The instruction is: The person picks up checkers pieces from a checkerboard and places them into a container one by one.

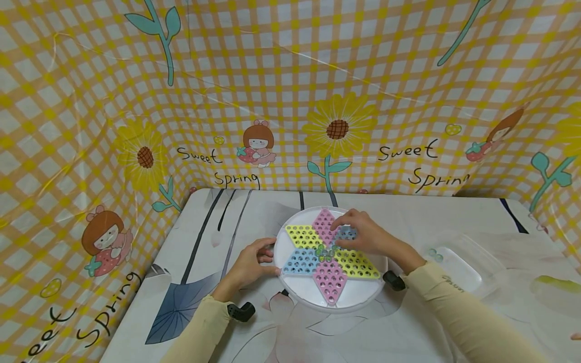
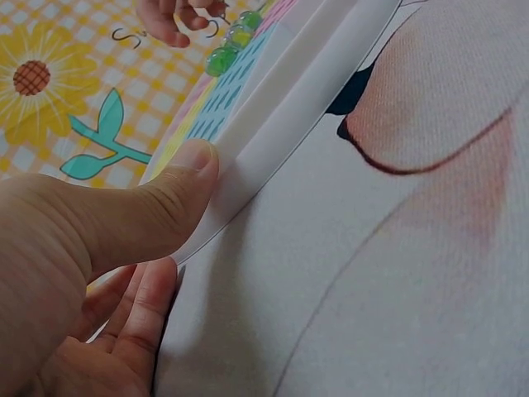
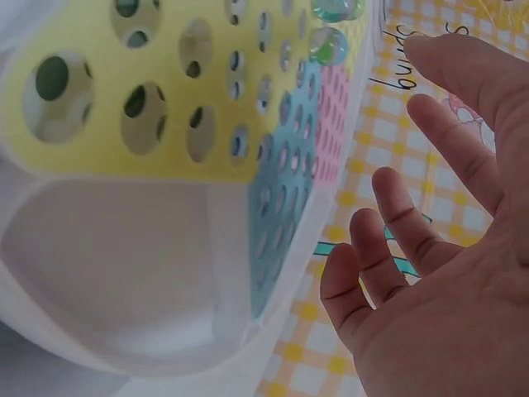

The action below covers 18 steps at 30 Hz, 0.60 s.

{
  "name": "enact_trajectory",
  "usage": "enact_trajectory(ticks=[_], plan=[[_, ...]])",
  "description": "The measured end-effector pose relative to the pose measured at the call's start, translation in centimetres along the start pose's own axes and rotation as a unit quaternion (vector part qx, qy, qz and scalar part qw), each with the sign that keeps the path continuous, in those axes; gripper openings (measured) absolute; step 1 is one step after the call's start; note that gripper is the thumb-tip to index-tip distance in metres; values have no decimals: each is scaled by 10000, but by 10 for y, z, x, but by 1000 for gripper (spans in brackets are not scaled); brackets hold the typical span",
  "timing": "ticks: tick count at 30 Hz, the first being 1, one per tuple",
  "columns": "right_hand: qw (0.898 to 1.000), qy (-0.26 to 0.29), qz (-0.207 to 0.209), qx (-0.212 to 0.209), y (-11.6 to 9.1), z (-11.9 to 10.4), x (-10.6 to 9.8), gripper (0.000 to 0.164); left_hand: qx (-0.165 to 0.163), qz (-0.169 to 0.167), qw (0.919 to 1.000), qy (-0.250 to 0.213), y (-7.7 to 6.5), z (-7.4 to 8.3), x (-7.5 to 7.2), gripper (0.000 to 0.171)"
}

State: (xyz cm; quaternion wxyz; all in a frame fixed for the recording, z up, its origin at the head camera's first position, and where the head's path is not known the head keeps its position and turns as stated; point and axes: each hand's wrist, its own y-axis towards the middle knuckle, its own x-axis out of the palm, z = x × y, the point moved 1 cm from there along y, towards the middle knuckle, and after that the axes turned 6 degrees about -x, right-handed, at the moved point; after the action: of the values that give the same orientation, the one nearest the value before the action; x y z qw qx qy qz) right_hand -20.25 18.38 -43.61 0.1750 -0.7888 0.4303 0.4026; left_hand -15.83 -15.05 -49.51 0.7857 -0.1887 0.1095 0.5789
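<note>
On the table (image 1: 408,217), we have a round white board (image 1: 358,292) with a big star (image 1: 330,272) of pink, yellow and blue, full of little holes. Green see-through marbles (image 1: 326,253) sit close together at the middle of the star. Our left hand (image 1: 248,262) holds the board by its left edge: that grip is clamped on the rim, with the thumb (image 2: 169,194) on it and the other fingers lower down. Our right hand (image 1: 365,234) is up over the far right part of the board, near the marbles. Its grip is loose, with the fingers (image 3: 387,184) apart. Well to the right, we see a clear box (image 1: 463,272) with more green marbles (image 1: 436,255) at its left end. Behind hangs a yellow checked cloth (image 1: 281,65) with sunflowers (image 1: 338,129).
</note>
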Motion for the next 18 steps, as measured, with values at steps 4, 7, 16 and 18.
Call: enact_trajectory(ticks=[4,7,16,18], plan=[[9998,-7,-177,86,1,2,5,28,9,-1,10000,-4,0,-1,0,82],[9995,-72,-278,164,2,5,8,26,16,-3,10000,0,0,-1,0,82],[9981,-29,-445,425,3,11,14,19,-32,58,9999,77,0,1,0,83],[9983,-32,-427,385,2,12,15,18,-33,59,9999,82,0,1,0,83]])
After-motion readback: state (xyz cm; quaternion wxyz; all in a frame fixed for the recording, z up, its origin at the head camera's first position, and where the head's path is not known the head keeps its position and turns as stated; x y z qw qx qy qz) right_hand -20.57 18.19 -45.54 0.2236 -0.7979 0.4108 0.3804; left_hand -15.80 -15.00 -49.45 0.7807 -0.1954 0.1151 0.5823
